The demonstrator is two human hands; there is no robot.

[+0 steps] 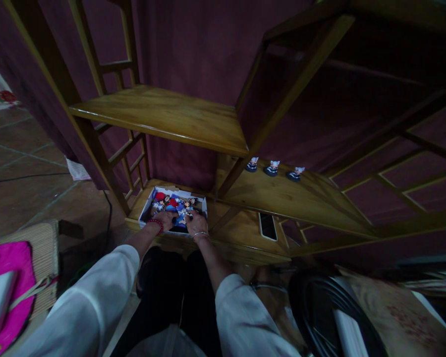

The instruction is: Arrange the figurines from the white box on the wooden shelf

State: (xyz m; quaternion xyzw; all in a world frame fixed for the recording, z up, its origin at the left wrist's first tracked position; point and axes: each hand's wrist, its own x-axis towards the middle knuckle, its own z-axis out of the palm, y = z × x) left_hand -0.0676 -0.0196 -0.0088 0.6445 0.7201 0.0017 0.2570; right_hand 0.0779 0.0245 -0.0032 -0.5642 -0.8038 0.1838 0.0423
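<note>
A shallow white cardboard box (147,208) on the lowest shelf holds several small figurines (162,199) in blue, red and white, lying in a jumble. Both hands reach into it from the front. My left hand (166,219), with a red bead bracelet at the wrist, has its fingers closed at a dark, base-like piece among the figurines. Beside it, my right hand (197,224), wearing a thin bangle, pinches a figurine (188,216) near the box's right side. The fingertips of both hands are partly hidden, and the picture is dim.
Three figurines (271,168) on dark bases stand in a row on the middle right shelf (301,198). Below lies a phone (268,226). An upper shelf (159,116) overhangs the box. A woven seat (46,267) with a pink cushion (17,277) is at left, a black coil (330,312) at right.
</note>
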